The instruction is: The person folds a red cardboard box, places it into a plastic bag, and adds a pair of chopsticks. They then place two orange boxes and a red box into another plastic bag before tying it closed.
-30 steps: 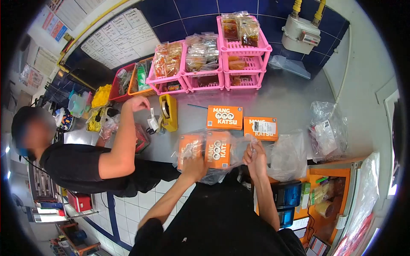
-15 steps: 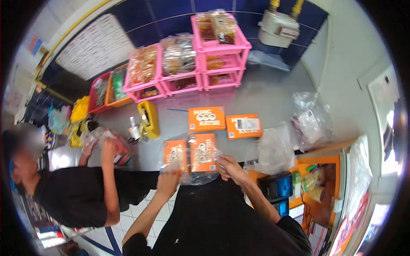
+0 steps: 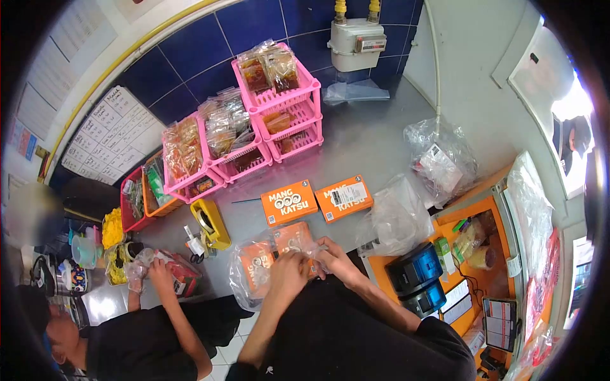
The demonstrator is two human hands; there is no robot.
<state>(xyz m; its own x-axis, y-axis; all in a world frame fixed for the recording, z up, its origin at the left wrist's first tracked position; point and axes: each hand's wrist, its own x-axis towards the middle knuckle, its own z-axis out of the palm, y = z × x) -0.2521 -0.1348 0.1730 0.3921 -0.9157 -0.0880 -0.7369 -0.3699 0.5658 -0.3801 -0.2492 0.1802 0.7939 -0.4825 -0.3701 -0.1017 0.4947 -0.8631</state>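
Observation:
Two orange food boxes [image 3: 255, 263] lie side by side inside a clear plastic bag [image 3: 238, 286] at the counter's front edge. My left hand [image 3: 289, 277] is closed over the right-hand box, its fingertips pinching the bag's film. Close beside it, my right hand [image 3: 335, 260] grips the gathered plastic at the bag's right end. Part of the right box is hidden under my hands. Just behind the bag are two more orange boxes, one plain-topped with its printed lettering [image 3: 289, 203] and one bearing a white label [image 3: 344, 198].
Pink stacked baskets [image 3: 284, 105] hold sauce sachets at the back. A yellow tape dispenser [image 3: 213, 225] stands left of the boxes; loose plastic bags [image 3: 397, 216] lie right. At far left, a co-worker's hands [image 3: 159, 274] handle a bag. Orange shelving [image 3: 502, 222] stands at right.
My left hand has moved from the bag's left side across to the right, near my right hand. The bag's right end is now bunched together. The camera view has shifted and tilted.

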